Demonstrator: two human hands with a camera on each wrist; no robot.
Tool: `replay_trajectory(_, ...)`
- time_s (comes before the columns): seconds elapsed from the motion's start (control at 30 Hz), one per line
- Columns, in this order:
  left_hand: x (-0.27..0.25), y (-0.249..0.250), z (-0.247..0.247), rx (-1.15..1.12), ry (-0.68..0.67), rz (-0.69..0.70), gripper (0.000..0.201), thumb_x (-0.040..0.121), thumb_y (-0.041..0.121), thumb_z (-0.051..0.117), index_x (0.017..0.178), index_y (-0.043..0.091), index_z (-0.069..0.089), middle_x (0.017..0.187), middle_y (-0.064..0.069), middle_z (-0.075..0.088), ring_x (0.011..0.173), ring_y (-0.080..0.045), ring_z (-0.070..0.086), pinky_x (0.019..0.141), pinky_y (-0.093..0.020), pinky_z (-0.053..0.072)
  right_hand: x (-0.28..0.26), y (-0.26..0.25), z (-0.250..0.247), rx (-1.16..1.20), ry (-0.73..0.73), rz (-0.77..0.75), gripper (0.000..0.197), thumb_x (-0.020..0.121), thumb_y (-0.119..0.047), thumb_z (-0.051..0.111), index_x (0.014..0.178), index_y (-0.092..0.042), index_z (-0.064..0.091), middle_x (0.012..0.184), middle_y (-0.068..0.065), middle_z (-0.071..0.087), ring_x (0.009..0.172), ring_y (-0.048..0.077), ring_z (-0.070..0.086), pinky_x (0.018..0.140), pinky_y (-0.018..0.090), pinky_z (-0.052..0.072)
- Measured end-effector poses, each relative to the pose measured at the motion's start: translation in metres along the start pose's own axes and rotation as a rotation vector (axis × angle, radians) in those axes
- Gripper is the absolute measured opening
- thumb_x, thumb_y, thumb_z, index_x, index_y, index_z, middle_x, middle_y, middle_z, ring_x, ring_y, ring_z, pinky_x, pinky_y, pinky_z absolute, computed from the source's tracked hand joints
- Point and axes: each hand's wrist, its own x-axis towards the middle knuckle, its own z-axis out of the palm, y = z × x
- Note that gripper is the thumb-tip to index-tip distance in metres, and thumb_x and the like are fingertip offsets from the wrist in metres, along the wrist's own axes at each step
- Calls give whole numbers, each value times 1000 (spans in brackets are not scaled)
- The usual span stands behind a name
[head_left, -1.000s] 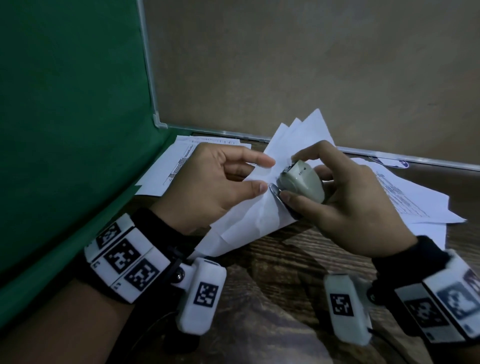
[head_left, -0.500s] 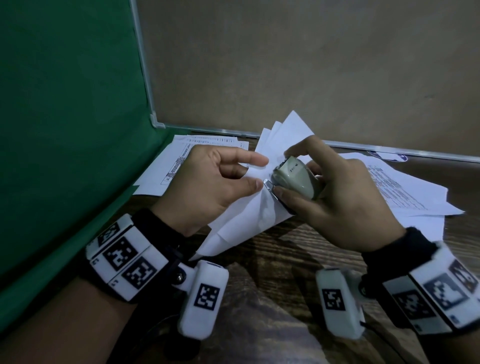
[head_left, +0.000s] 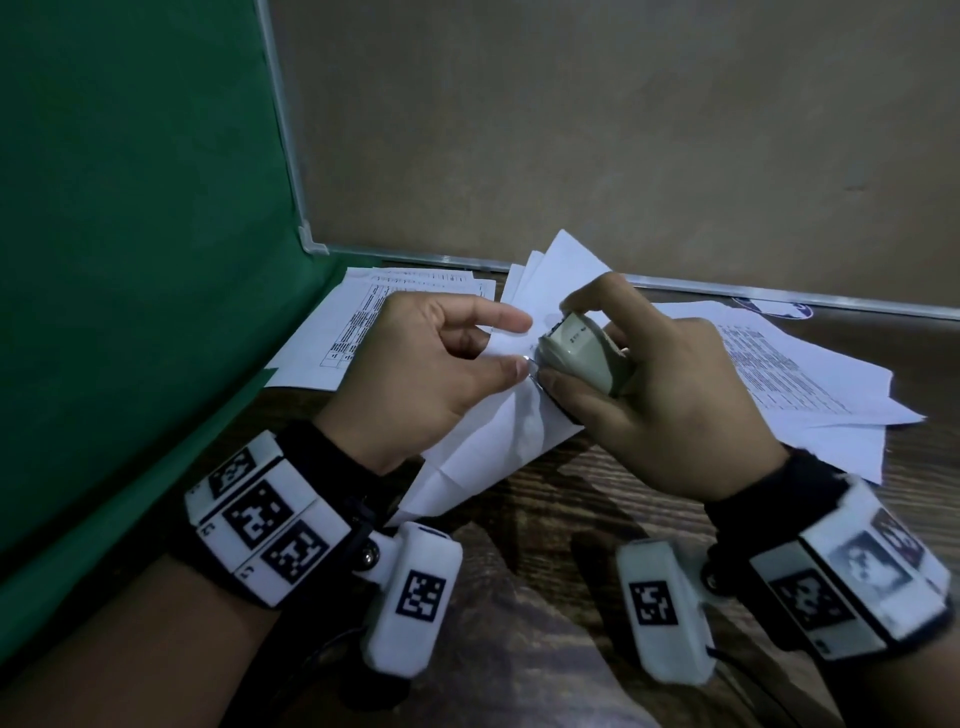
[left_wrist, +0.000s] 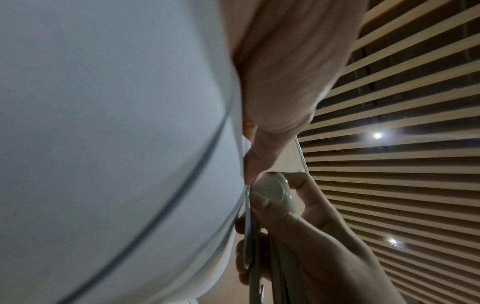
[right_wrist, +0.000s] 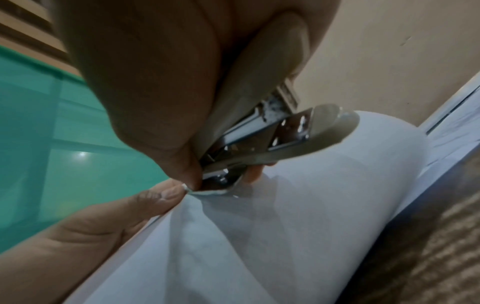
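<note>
Where head shows stapler (head_left: 582, 353) casing, wrist shows metal.

Print on loose sheets (head_left: 810, 374) illegible; stapler (head_left: 582, 356) rear inside right hand (head_left: 675, 415).

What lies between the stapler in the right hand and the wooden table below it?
The bundle of white sheets, pinched by the left hand, lies between the stapler and the table; the right wrist view shows it plainly.

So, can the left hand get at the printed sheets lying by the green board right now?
Probably yes: the printed sheets lie just beyond the left hand with nothing between. But it pinches the held stack at the stapler, so it would have to let go first.
</note>
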Motion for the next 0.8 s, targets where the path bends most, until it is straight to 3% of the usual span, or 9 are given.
replay_trajectory(0.17, 1, -3, 0, 62, -2, 19, 25, 81, 10, 86, 103, 20, 82, 60, 3, 50, 58, -11, 43, 63, -26, 43, 0, 0, -1, -46, -1, -40, 33, 89, -31, 78, 112, -16, 59, 68, -7, 58, 60, 13, 40, 58, 11, 31)
replay_trajectory(0.3, 2, -6, -2, 57, -42, 25, 24, 80, 11, 87, 101, 22, 83, 64, -11, 51, 64, -16, 46, 68, -31, 46, -1, 4, 0, 25, -42, 20, 31, 87, -31, 79, 107, -23, 57, 62, -3, 60, 57, 11, 51, 54, 16, 33)
replay_trajectory(0.37, 3, -7, -3, 52, -55, 23, 24, 78, 15, 88, 100, 24, 83, 65, -8, 50, 65, -18, 45, 69, -33, 45, -1, 4, 1, 49, -50, 52, 30, 87, -31, 79, 106, -25, 57, 61, 0, 62, 58, 15, 52, 53, 19, 35)
replay_trajectory(0.47, 3, -7, -3, 19, -74, 11, 27, 73, 24, 86, 100, 24, 83, 66, -17, 52, 66, -22, 46, 71, -34, 45, -1, 2, 0, 8, -32, 23, 31, 86, -30, 80, 107, -22, 59, 61, -5, 59, 56, 8, 50, 55, 14, 33)
replay_trajectory(0.53, 2, -6, -2, 18, -76, 10, 26, 75, 21, 86, 100, 22, 83, 65, -11, 51, 64, -20, 44, 69, -34, 44, 0, 1, 0, -26, -20, 6, 34, 86, -30, 81, 110, -20, 60, 63, -7, 58, 56, 5, 48, 57, 11, 33)
replay_trajectory(0.63, 3, -7, -1, 38, -37, 6, 22, 80, 9, 87, 99, 19, 83, 60, 5, 45, 58, -14, 39, 65, -32, 39, 0, 1, 0, -73, -11, -20, 35, 87, -31, 81, 113, -18, 61, 68, -10, 55, 57, 13, 40, 58, 11, 33)
replay_trajectory(0.8, -1, -4, 7, 64, 10, 3, 21, 80, 7, 86, 99, 17, 83, 56, 10, 51, 56, -9, 43, 63, -26, 42, -1, 1, 3, -58, 21, 23, 33, 86, -32, 77, 109, -18, 58, 60, -10, 50, 53, 4, 43, 55, 11, 32)
